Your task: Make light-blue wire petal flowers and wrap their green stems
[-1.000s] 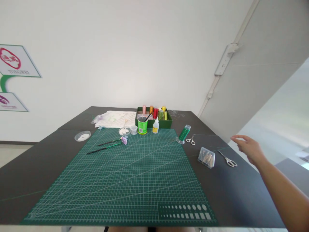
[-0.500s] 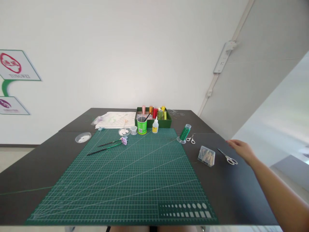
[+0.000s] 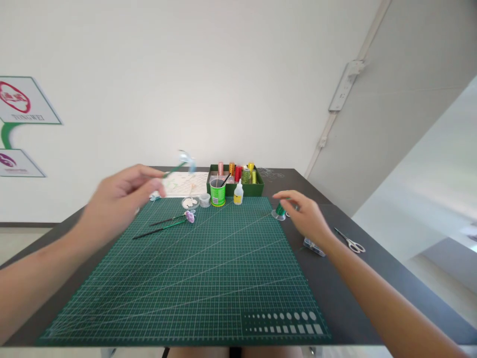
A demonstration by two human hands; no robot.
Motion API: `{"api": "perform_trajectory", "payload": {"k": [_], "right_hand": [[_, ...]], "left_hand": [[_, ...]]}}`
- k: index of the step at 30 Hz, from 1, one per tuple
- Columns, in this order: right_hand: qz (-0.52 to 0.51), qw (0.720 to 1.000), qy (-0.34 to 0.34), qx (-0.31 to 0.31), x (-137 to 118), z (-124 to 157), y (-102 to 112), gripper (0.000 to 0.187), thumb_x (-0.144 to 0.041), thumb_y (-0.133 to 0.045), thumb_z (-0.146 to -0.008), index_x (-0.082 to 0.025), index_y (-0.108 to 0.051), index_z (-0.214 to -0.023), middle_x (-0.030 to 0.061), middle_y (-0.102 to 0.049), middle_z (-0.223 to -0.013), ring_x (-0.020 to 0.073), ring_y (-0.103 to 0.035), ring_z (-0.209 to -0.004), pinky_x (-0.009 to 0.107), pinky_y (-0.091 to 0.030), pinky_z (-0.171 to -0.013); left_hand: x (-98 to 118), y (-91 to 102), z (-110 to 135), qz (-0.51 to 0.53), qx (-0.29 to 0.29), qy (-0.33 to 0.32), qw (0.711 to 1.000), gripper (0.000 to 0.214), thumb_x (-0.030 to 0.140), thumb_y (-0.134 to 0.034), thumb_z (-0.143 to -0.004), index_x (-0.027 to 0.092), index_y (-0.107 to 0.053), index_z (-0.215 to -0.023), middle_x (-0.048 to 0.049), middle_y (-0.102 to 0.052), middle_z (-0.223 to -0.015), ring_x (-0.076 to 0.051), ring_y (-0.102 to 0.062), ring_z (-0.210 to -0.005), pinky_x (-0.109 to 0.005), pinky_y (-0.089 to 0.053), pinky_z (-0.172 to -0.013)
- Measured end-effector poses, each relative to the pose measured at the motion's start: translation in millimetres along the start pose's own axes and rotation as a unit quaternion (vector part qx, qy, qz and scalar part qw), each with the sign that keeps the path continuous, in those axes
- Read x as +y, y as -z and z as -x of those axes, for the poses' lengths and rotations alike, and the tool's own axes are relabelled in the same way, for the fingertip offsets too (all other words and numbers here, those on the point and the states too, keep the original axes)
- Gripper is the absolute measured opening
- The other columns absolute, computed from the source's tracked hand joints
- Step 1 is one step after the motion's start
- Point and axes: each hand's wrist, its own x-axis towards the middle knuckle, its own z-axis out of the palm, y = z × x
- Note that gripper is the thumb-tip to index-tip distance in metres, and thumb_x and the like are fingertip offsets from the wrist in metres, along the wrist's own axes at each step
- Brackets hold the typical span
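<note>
My left hand (image 3: 121, 196), blurred by motion, is raised over the left part of the green cutting mat (image 3: 194, 278). Its thumb and fingers pinch the green stem of a small pale-blue flower (image 3: 187, 161), also smeared. On the right, my right hand (image 3: 301, 211) hovers with thumb and forefinger apart in front of a spool of green thread (image 3: 280, 209). It hides the spool's top and most of the small scissors behind; contact with the spool is unclear. A purple flower (image 3: 190, 217) lies on the mat beside two thin dark sticks (image 3: 158, 231).
At the mat's back edge stand a green can (image 3: 218, 195), a glue bottle (image 3: 238, 194) and a box of thread spools (image 3: 257, 189). White pieces fill a small dish (image 3: 190, 204). White-handled scissors (image 3: 354, 245) and a partly hidden clear box (image 3: 313, 247) lie to the right.
My left hand has come into view with the blue flower. My right hand has moved left from beyond the larger scissors to the green spool, now covering part of the clear box.
</note>
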Motion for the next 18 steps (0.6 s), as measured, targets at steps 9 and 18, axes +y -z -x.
{"api": "perform_trajectory", "payload": {"k": [9, 18], "right_hand": [[-0.631, 0.733, -0.067, -0.247, -90, 10, -90, 0.049, -0.038, -0.045, -0.081, -0.028, -0.060, -0.127, 0.0047, -0.064, -0.127, 0.0245, -0.064, -0.104, 0.044, -0.049, -0.097], [-0.537, 0.807, -0.147, -0.196, -78, 60, 1, 0.034, -0.049, -0.057, -0.093, -0.021, -0.067, -0.077, -0.0101, -0.012, -0.049, 0.0076, -0.007, -0.041, 0.022, -0.017, -0.040]], "left_hand": [[74, -102.0, -28, -0.074, -0.156, -0.203, 0.964, 0.021, 0.025, -0.050, -0.093, 0.026, -0.069, -0.101, 0.0011, -0.074, -0.084, -0.014, -0.064, -0.069, -0.026, -0.042, -0.059], [38, -82.4, -58, 0.060, -0.076, -0.097, 0.991, 0.015, 0.027, -0.055, -0.090, 0.022, -0.066, -0.098, -0.0035, -0.074, -0.078, -0.013, -0.058, -0.059, -0.028, -0.041, -0.054]]}}
